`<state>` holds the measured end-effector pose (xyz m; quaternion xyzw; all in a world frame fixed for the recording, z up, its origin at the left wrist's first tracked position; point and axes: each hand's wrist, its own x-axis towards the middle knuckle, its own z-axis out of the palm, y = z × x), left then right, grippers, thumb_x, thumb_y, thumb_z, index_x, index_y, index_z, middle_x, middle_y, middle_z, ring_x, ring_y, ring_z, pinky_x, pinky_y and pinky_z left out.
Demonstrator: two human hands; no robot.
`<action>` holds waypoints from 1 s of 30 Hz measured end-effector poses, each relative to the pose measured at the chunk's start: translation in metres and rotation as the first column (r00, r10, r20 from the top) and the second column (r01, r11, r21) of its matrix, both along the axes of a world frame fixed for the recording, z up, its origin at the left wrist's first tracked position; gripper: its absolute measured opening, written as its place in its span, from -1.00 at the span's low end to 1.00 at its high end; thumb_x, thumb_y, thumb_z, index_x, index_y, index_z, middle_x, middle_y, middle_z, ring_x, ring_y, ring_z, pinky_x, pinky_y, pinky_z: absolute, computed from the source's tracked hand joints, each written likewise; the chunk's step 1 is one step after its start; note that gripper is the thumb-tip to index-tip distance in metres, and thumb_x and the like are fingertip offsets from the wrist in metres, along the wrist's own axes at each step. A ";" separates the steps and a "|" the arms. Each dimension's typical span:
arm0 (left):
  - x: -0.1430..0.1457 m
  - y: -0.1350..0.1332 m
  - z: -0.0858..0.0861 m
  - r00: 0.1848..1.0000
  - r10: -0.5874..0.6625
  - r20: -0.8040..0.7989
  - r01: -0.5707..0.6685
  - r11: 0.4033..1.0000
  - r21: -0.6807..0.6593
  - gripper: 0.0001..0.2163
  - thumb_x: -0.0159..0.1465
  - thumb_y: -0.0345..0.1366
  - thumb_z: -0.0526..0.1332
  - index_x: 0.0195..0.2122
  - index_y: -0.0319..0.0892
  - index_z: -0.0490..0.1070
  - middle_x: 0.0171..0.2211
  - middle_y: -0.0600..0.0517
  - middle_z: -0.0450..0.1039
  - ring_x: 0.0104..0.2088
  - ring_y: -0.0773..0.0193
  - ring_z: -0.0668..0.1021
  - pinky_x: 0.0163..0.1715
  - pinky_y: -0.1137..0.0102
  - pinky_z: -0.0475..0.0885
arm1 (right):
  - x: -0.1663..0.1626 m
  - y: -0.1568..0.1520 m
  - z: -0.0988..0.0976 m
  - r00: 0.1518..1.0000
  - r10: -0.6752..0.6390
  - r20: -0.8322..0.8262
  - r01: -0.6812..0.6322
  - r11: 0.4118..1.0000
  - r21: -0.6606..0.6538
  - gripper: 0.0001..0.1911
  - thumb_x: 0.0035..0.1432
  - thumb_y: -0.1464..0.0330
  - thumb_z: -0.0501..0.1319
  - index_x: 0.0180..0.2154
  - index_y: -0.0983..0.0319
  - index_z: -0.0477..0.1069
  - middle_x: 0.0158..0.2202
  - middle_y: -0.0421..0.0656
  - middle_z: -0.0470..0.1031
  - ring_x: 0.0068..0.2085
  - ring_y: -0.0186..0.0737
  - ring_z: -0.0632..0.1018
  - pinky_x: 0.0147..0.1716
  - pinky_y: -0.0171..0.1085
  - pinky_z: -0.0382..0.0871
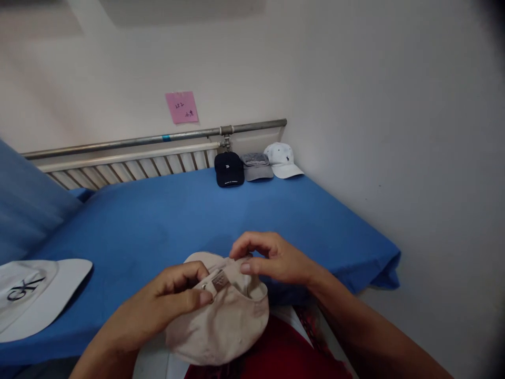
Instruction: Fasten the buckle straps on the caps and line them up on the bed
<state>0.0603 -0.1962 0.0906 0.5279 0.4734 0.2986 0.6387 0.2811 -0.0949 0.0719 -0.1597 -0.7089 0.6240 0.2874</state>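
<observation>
A beige baseball cap [221, 331] is held up in front of me at the near edge of the bed-like surface, its back strap and metal buckle facing me. My left hand [173, 295] pinches the strap by the buckle, thumb on the near side. At the other end of the back opening, my right hand [272, 258] has its thumb and curled fingers on the cap's edge. Part of the brim shows beyond the strap; the rest of it is hidden.
Along the far end of the blue-covered surface [158, 221] sit a black cap [229, 171], a grey cap [257, 167] and a white cap [282, 160]. Another white cap [35, 295] with dark letters lies at left. Behind are a radiator [138, 168], a pipe [130, 142] and a pink note [182, 107].
</observation>
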 end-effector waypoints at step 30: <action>0.020 0.007 -0.026 0.919 0.307 0.246 -0.258 0.943 -0.213 -0.75 -0.04 -0.41 0.41 -0.31 -0.16 0.47 -0.36 0.09 0.44 -0.39 0.39 0.47 -0.38 0.49 0.34 | -0.002 -0.011 -0.004 0.978 -0.054 0.203 0.014 0.981 0.194 -0.88 0.09 0.36 0.28 -0.28 0.21 0.51 -0.34 -0.24 0.55 -0.28 -0.31 0.51 -0.27 -0.35 0.32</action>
